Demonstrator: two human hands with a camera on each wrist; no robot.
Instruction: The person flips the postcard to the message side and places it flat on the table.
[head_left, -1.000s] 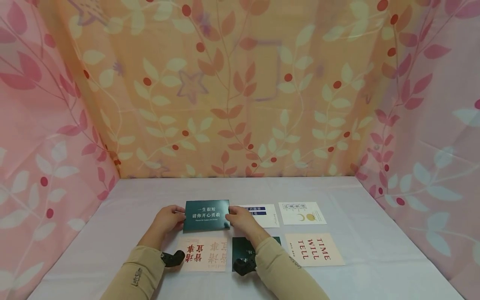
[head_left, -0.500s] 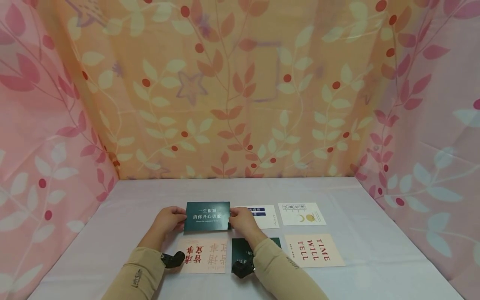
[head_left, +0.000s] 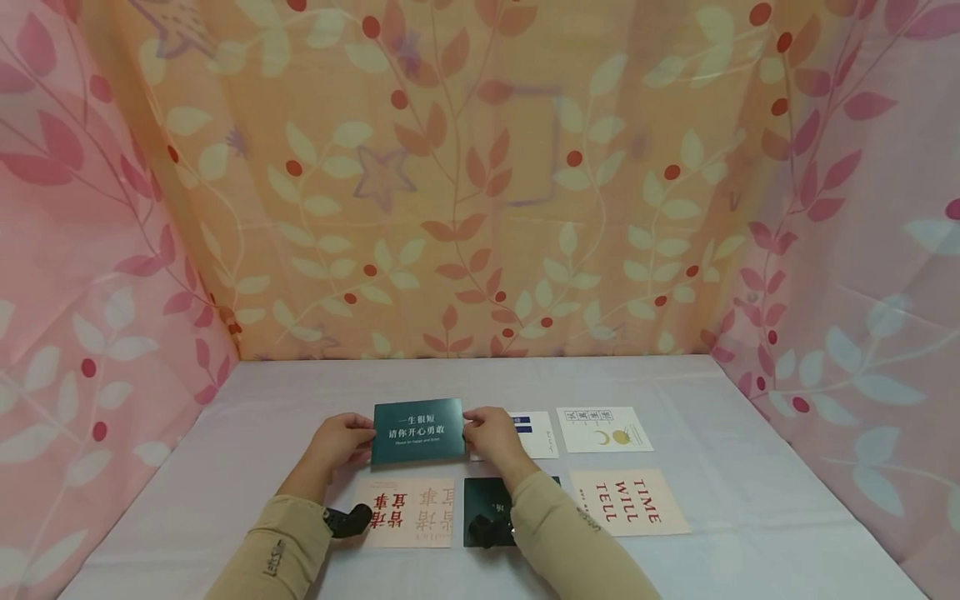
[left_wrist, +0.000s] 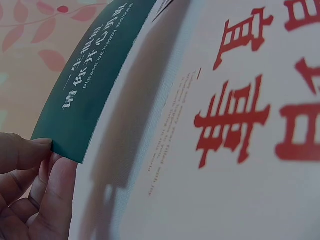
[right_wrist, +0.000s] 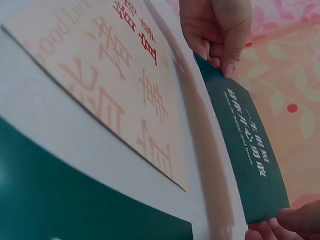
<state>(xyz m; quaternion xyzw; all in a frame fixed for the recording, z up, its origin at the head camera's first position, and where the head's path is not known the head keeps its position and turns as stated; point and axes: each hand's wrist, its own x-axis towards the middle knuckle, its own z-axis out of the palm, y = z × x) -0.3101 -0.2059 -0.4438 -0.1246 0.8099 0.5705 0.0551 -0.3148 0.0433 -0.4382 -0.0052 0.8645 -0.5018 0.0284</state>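
Nearest, on the person's side of the held dark green paper card with white writing [head_left: 417, 437], lies a flat pale pink paper card with red letters [head_left: 408, 512]; to the right of that held card, also nearer, are a second dark green paper card [head_left: 483, 493], partly hidden by the right sleeve [head_left: 551, 525], and a cream paper card saying TIME WILL TELL [head_left: 630, 500]. The left hand [head_left: 337, 442] pinches one short end of the held card, and the right hand [head_left: 495, 437] pinches the other. I think the step now is putting this card in its place in the far row; the next move calls for both hands to lower it evenly without bending it. Right of it lie a white card with blue bars [head_left: 542, 446], then a white card with a yellow moon [head_left: 603, 429]. Behind it hangs an orange cloth with leaves [head_left: 465, 167]. The left wrist view shows its shadow on the white table, so it looks lifted, and "please be happy and brave", too tiny from the head.
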